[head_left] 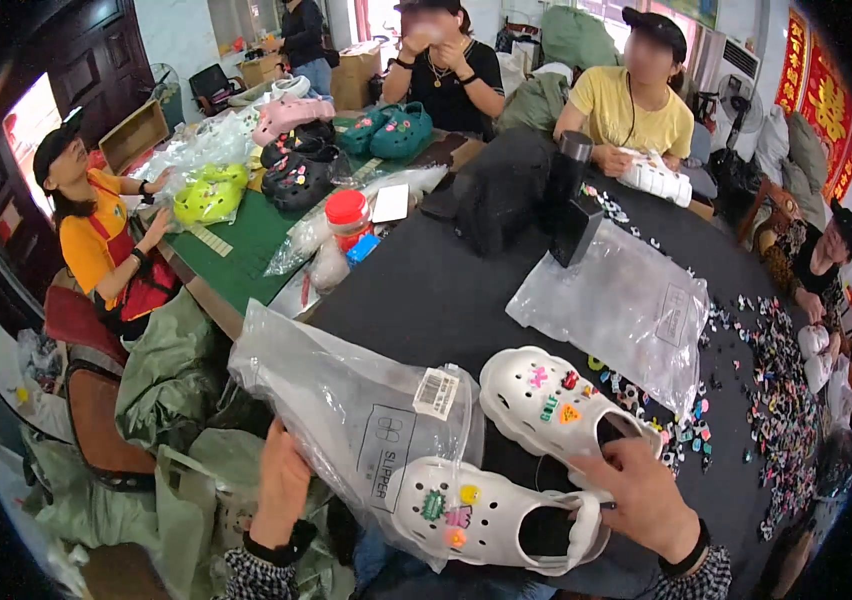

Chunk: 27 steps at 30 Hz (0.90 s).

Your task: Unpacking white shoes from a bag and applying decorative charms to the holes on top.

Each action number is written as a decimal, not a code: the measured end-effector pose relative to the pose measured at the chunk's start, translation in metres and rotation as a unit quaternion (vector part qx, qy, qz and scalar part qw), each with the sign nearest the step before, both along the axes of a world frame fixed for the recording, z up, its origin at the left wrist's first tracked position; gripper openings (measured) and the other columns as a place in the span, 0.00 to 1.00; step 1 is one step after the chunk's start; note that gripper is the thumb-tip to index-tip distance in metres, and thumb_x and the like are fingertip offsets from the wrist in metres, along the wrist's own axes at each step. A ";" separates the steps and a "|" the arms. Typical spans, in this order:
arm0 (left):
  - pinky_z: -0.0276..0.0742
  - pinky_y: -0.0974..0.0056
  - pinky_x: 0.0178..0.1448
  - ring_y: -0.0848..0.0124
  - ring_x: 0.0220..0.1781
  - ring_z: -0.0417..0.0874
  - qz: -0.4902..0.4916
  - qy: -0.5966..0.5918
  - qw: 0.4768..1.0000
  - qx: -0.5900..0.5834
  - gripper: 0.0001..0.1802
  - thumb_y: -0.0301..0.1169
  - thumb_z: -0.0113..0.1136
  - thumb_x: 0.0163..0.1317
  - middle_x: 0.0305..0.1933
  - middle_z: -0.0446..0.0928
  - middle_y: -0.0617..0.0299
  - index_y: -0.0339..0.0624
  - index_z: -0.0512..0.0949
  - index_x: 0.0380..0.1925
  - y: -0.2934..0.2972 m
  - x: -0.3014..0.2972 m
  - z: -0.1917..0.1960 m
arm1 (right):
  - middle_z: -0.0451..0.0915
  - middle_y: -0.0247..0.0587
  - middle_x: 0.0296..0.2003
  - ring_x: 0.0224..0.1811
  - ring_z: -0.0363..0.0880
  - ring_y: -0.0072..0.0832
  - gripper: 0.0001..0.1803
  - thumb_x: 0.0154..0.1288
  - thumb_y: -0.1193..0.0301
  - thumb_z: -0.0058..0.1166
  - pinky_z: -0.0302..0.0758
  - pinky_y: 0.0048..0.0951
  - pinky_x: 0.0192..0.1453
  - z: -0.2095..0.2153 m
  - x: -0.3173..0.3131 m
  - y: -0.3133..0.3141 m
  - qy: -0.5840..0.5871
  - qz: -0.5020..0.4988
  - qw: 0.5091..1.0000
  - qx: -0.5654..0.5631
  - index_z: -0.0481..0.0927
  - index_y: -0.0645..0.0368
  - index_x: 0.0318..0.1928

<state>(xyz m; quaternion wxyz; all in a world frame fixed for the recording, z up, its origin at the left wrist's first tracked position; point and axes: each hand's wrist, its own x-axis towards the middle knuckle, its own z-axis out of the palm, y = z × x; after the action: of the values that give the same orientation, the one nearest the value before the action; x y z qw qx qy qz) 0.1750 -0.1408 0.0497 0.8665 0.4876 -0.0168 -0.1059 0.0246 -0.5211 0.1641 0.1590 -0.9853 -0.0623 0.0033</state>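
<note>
A clear plastic bag [346,390] with a barcode label lies slanting in front of me. My left hand [284,485] is closed on its left edge. The nearer white clog [486,515], with green, yellow, pink and orange charms, has its toe part under the bag's film. The other white clog [546,395] sits just beyond it, its charms uncovered. At the heel ends of both clogs is my right hand [641,495], fingers bent and closed there. Which heel each finger presses is partly hidden.
A second clear bag [626,300] lies farther off on the black tabletop [396,290]. Loose charms [781,400] spread along the right. A black box [576,232], red-lidded jar [348,215] and bagged clogs [211,195] stand farther back. Several people sit or stand around.
</note>
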 end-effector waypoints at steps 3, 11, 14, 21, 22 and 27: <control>0.67 0.55 0.70 0.62 0.68 0.69 -0.004 0.027 0.999 -0.044 0.38 0.45 0.50 0.71 0.69 0.64 0.52 0.40 0.48 0.72 -0.014 -0.016 -0.003 | 0.74 0.49 0.39 0.39 0.77 0.45 0.29 0.52 0.55 0.68 0.76 0.40 0.47 0.001 0.016 -0.002 0.143 0.046 0.986 -0.071 0.79 0.41 0.56; 0.70 0.60 0.64 0.65 0.61 0.74 -0.066 0.052 0.978 0.191 0.28 0.27 0.54 0.68 0.62 0.72 0.55 0.38 0.62 0.66 -0.027 -0.048 -0.022 | 0.75 0.45 0.40 0.41 0.80 0.42 0.19 0.59 0.51 0.60 0.78 0.41 0.39 -0.031 0.012 -0.008 0.086 0.048 0.994 -0.052 0.83 0.37 0.50; 0.70 0.63 0.62 0.70 0.58 0.75 -0.022 0.031 0.978 0.206 0.23 0.21 0.55 0.65 0.57 0.75 0.56 0.32 0.66 0.61 -0.041 -0.042 -0.002 | 0.74 0.44 0.38 0.39 0.80 0.40 0.18 0.59 0.54 0.60 0.77 0.41 0.36 -0.032 0.005 -0.002 0.083 0.052 0.992 -0.078 0.84 0.38 0.50; 0.68 0.64 0.64 0.69 0.59 0.74 0.086 -0.120 0.973 0.174 0.25 0.19 0.50 0.66 0.60 0.73 0.56 0.32 0.63 0.64 -0.046 0.018 0.021 | 0.81 0.49 0.38 0.38 0.83 0.48 0.28 0.51 0.58 0.69 0.80 0.45 0.41 -0.025 -0.016 0.013 0.008 -0.072 0.995 0.069 0.79 0.59 0.50; 0.68 0.64 0.65 0.69 0.59 0.74 0.103 -0.116 0.972 0.175 0.26 0.19 0.49 0.66 0.61 0.72 0.56 0.32 0.62 0.64 -0.043 0.029 0.026 | 0.83 0.51 0.40 0.39 0.84 0.50 0.29 0.53 0.60 0.68 0.80 0.46 0.43 -0.023 -0.020 0.013 0.037 -0.099 0.991 0.083 0.76 0.60 0.52; 0.66 0.65 0.66 0.69 0.61 0.72 0.040 -0.124 0.976 0.173 0.28 0.21 0.52 0.65 0.63 0.71 0.57 0.32 0.62 0.66 -0.024 0.068 0.028 | 0.79 0.58 0.42 0.44 0.78 0.56 0.15 0.56 0.74 0.57 0.75 0.45 0.53 -0.024 -0.038 0.008 0.003 -0.097 0.994 0.048 0.80 0.67 0.44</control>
<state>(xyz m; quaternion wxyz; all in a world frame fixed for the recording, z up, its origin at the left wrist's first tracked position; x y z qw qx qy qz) 0.2425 -0.1646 0.0780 0.7634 0.6400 -0.0863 -0.0115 -0.0133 -0.5128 0.1397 0.2059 -0.9779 0.0342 -0.0123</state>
